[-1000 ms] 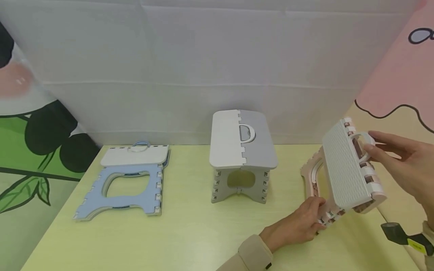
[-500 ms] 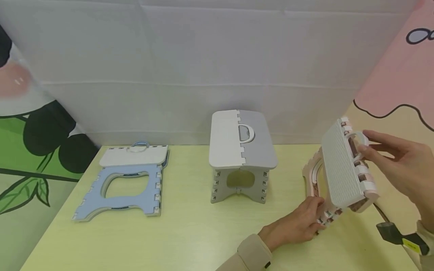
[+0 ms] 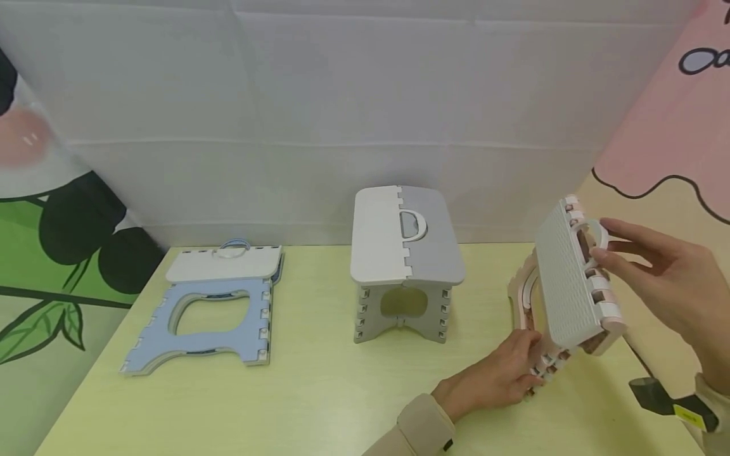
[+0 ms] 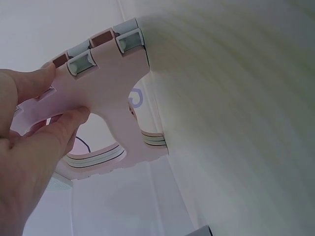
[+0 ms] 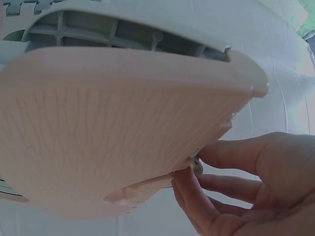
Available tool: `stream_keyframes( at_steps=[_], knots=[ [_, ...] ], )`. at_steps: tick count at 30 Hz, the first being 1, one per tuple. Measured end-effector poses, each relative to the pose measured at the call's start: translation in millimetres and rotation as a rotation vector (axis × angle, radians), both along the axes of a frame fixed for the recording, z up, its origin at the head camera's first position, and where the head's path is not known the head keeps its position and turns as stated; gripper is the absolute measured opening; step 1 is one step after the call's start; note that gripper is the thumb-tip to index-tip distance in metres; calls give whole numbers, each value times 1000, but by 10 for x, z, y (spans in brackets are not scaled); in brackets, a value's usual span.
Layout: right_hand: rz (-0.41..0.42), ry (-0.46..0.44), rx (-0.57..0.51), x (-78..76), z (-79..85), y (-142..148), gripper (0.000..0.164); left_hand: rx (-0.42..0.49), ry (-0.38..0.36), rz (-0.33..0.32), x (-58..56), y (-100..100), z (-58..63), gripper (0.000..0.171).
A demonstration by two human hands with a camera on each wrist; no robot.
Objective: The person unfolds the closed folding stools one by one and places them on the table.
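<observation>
A folding stool with a pale textured seat panel [image 3: 567, 278] and pink leg panels stands tilted and partly folded at the right of the head view. My left hand [image 3: 490, 377] grips the edge of its pink leg panel [image 4: 106, 73], thumb over the hinge side and fingers at the cut-out. The right hand [image 3: 664, 278] pinches the small white handle [image 3: 603, 235] on the seat's hinge edge. In the right wrist view, the pink seat half [image 5: 98, 128] lies close to the pale half [image 5: 197, 29], with a gap showing ribs between them.
An unfolded white-and-grey stool [image 3: 376, 240] stands at the table's middle. A folded blue-and-white stool [image 3: 211, 342] lies flat on the left. Behind the yellow-green table [image 3: 319, 392] hangs a white cloth [image 3: 342, 95]. A black strap item [image 3: 653, 396] shows near the right wrist.
My right hand and the seat of the stool have shifted slightly left. The left hand keeps its grip on the leg panel, and the other stools have not moved.
</observation>
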State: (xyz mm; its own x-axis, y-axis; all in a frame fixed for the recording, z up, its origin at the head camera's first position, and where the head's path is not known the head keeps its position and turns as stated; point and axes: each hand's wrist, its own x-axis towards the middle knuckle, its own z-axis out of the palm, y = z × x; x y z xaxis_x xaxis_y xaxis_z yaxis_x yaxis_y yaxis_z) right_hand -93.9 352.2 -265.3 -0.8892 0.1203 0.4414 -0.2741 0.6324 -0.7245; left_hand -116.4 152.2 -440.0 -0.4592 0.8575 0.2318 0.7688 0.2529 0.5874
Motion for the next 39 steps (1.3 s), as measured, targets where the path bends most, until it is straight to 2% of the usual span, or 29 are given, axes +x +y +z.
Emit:
stream_keyframes(
  at_steps=[7,15,18,32,39],
  knots=[
    [17,27,8,15,-35,-3,50,4,-2,-4,-6,-5,2,55],
    [-62,-29,45,98,-146,79,52,3,-18,1,-16,2,-18,54],
    [-67,-35,30,129,-207,104,52,4,-32,-1,-14,3,-18,54],
    [-16,-5,-27,228,-426,238,43,9,-42,-1,-21,3,-29,52],
    [18,-43,-45,278,-556,289,43,11,-45,-5,-15,-3,-24,51]
  ],
)
